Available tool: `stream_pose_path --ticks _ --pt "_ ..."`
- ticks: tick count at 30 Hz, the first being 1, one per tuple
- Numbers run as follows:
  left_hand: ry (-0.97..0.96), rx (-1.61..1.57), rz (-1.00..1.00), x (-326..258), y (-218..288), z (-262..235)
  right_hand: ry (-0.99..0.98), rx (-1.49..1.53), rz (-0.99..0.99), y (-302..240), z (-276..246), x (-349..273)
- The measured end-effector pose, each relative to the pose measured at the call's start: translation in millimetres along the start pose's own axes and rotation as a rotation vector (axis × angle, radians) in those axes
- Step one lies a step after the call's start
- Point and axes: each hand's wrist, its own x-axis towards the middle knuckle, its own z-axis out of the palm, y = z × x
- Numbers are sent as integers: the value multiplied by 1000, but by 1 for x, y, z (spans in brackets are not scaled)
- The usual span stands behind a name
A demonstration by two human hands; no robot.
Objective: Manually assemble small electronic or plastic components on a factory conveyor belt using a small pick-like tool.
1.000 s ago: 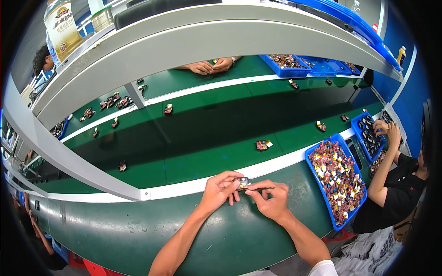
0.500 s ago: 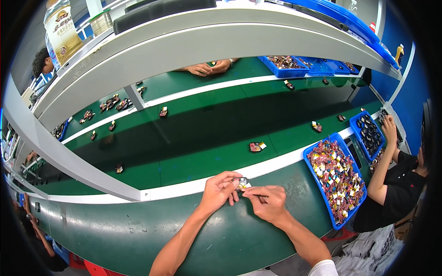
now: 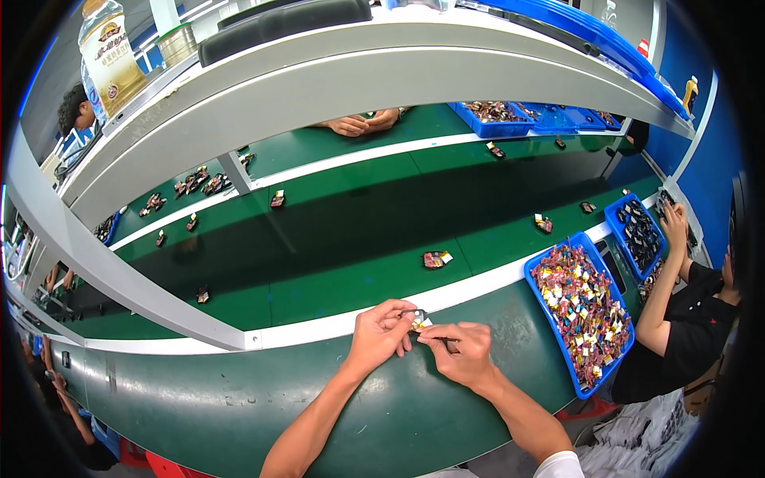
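Above the near green bench [image 3: 239, 390], both forearms reach in from the lower edge and converge, bringing the two hands close together just short of the pale rail [image 3: 462, 295]. The left hand [image 3: 378, 331] pinches a small dark-framed piece [image 3: 419, 318] between thumb and fingers, its other fingers curled beneath. The right hand [image 3: 464, 351] is folded around a thin dark tool [image 3: 448, 340], held nearly level, its tip end pointing left toward the piece; whether the tip touches the piece is too small to tell. Beyond the rail runs a green belt [image 3: 335, 295] with scattered dark-and-red assemblies, one [image 3: 434, 259] lying just past the hands. A grey overhead beam [image 3: 366, 88] spans the upper part of the view, hiding most of a person opposite, whose hands [image 3: 362, 123] show below it, and a curved grey post [image 3: 135, 263] blocks part of the belt at left. On the shelf above stand a labelled bottle [image 3: 111, 60] and a round metal tin [image 3: 177, 44]. To the right, a large blue tray [image 3: 550, 325] is heaped with red, yellow and white wired parts [image 3: 582, 311]; just behind it, a smaller blue tray [image 3: 624, 244] holds black parts [image 3: 639, 231], beside a co-worker's raised arm [image 3: 661, 303]. Across the belt, another blue tray [image 3: 502, 129] carries mixed small parts.
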Motion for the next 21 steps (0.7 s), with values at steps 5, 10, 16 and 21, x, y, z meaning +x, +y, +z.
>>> stream_pose_path --ticks 5,10,16,21 --pt "32 24 9 0 -3 3 -24 -45 16 2 -2 -1" --pt "89 45 6 -2 -5 10 -18 -49 -8 2 0 -1" --pt "135 98 40 -1 -10 15 -18 -71 -44 3 -1 0" --pt "177 129 36 -5 -4 14 -27 -80 -55 1 1 -1"
